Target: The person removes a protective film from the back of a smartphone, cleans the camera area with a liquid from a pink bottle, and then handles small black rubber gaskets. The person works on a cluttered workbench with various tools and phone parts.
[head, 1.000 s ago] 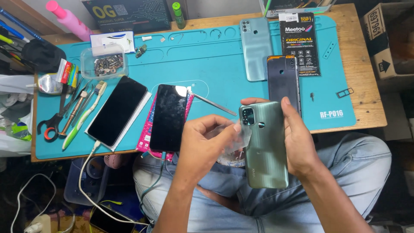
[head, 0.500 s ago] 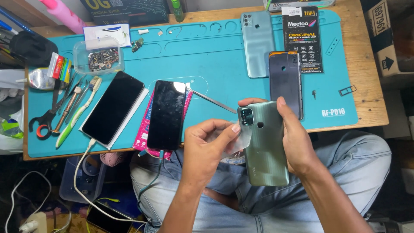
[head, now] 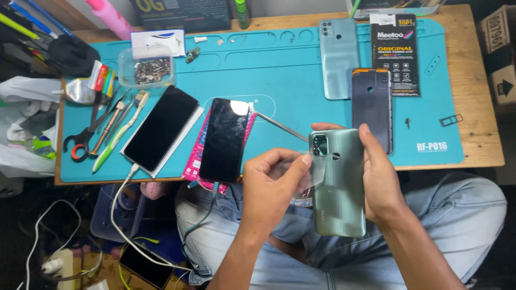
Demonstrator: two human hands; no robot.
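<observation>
Since a second ago the hands have barely shifted; the left hand [head: 274,185] has drawn the clear film [head: 312,172] a little further off the green phone [head: 339,185], and the view has slid slightly so more of the mat's left end shows.

Head view: right hand [head: 379,180] closed around the green phone's right edge, thumb across its back, holding it upright, back side up, over the lap. Left hand pinched narrow, thumb and forefinger gripping the film's edge just left of the camera block; the film is still touching the phone's left side. Whether it is fully loose cannot be told.

Beyond the right hand's fingertips, on the teal mat [head: 279,70]: a dark phone [head: 372,107], and further out a pale back cover [head: 338,56] beside a black box [head: 396,51]. Above the left hand, tweezers [head: 277,123] lie slanted, one end touching a black screen [head: 226,139] resting on a pink packet [head: 196,164]. Further left, another screen [head: 161,126], then scissors [head: 83,142] and a toothbrush [head: 118,131]. A clear tub [head: 146,70] of small parts at the far left.
</observation>
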